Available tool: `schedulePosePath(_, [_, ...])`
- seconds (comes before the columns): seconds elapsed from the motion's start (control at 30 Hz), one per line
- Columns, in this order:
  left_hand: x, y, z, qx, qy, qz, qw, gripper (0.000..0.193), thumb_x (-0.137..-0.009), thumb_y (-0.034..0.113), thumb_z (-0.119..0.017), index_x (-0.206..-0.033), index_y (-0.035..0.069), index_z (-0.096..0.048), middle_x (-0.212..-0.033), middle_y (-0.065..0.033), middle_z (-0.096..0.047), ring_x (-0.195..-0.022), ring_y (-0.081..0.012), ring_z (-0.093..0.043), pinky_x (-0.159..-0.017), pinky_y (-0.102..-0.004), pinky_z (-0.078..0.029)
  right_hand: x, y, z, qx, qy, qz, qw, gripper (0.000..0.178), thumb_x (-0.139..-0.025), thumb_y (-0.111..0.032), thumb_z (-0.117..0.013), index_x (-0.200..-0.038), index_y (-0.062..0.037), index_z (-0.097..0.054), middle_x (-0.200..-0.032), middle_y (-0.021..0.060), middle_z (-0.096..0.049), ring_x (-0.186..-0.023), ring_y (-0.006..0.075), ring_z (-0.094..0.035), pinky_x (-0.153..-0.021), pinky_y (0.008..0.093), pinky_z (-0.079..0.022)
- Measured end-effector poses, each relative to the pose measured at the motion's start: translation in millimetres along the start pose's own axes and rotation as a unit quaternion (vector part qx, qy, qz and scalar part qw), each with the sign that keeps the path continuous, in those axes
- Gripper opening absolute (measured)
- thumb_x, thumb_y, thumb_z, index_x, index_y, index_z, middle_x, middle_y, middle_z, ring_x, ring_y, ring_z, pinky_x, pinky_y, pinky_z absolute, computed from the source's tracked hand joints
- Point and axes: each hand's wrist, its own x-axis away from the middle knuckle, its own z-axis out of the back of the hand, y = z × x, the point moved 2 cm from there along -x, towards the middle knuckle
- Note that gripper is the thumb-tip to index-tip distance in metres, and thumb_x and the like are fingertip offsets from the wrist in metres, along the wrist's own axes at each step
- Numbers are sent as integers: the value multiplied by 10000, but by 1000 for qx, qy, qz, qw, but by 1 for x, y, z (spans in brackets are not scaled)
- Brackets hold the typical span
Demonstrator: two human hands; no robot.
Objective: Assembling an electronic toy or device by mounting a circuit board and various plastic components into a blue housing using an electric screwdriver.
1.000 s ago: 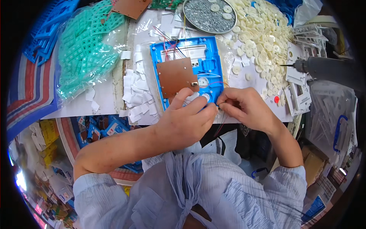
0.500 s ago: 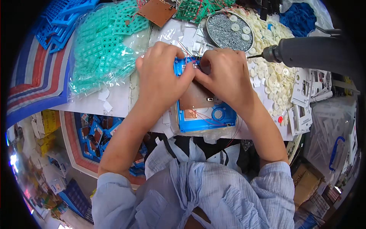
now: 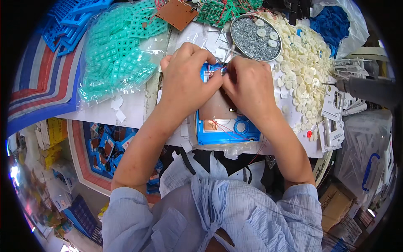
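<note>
1. The blue plastic housing point(image 3: 226, 130) lies flat on the white bench top point(image 3: 130, 111) right at the near edge, directly ahead of the person at 12 o'clock. That puts it close enough for both forearms to reach without stretching.
2. A brown circuit board point(image 3: 216, 110) sits inside the housing, copper side up, so its solder points and the thin red wires point(image 3: 224, 130) are exposed.
3. The left hand point(image 3: 184, 82) and right hand point(image 3: 249, 86) come together at the far end of the housing. Their fingertips pinch at the same spot, where red and blue wires bunch up; exactly what is gripped there is hidden by the fingers.
4. The left hand's heel appears to press on the housing's left edge, likely to steady it during the fine work.
5. A round metal dish of small screws point(image 3: 252, 37) stands at 1 o'clock, just beyond the hands, within an easy reach.
6. Cream plastic discs point(image 3: 304, 59) spread out at 2 o'clock, touching the dish.
7. An electric screwdriver point(image 3: 365, 90) hangs at 3 o'clock, its bit pointing inward, apart from both hands.
8. A clear bag of teal keypad pieces point(image 3: 117, 54) lies at 10 o'clock, with blue plastic frames point(image 3: 69, 19) stacked further out.
</note>
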Motion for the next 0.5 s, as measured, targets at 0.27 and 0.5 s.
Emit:
schedulePosePath(0.27, [-9,1,-4,-43,1,-29,999,234,-778,243,-754,-962,116,-685,-977,-61,-628,-959,-252,-618,-912,-473,-354,3,1,8,-86,1,-52,995,146,-813,-165,-694,-820,-24,-655,-732,162,-672,-749,358,-657,-811,472,-430])
schedulePosePath(0.5, [2,-4,-11,0,58,9,998,275,-874,186,-717,-1079,16,-645,-965,-137,-658,-889,-312,-642,-886,-463,-442,3,2,7,-154,-3,-64,986,112,-803,-147,-702,-815,-45,-657,-723,97,-678,-698,297,-652,-824,429,-437])
